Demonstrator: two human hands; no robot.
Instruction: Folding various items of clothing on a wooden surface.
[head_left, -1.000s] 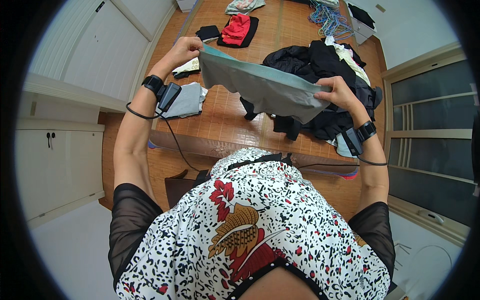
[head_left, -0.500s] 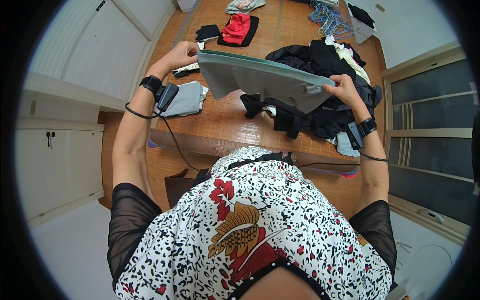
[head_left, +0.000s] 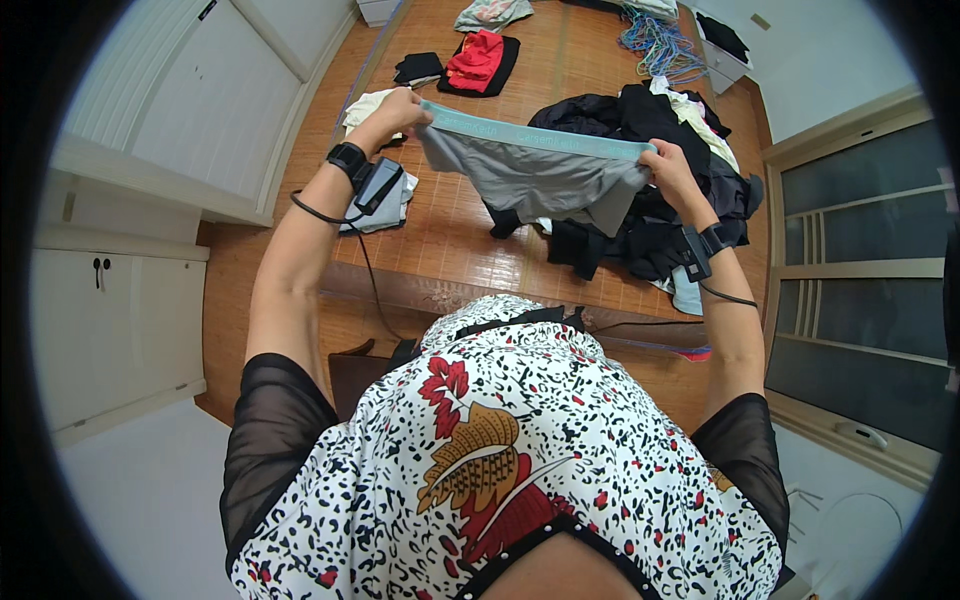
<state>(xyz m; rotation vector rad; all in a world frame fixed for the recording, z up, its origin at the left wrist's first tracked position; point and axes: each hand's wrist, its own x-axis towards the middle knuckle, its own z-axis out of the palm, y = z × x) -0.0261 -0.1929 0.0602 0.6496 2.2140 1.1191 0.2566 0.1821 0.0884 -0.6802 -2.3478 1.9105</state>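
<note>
- Folded gray clothes (head_left: 393, 212) are laid near the bed's (head_left: 455, 240) near left corner.
- One end of the gray underwear's (head_left: 540, 180) teal waistband (head_left: 540, 138) is pinched by the fingers of the left hand (head_left: 403, 108).
- Above the middle of the bed, the underwear is stretched between the hands.
- The waistband's other end is pinched by the fingers of the right hand (head_left: 672, 172).
- Black clothes (head_left: 730, 190) are heaped by the bed's right edge.

A grey garment (head_left: 535, 178) with a teal waistband (head_left: 540, 135) is stretched between the left hand (head_left: 402, 108) and the right hand (head_left: 672, 172). Beyond it, dark clothes (head_left: 648, 118) are heaped, and a red garment (head_left: 474, 60) is laid on black cloth (head_left: 508, 64).
</note>
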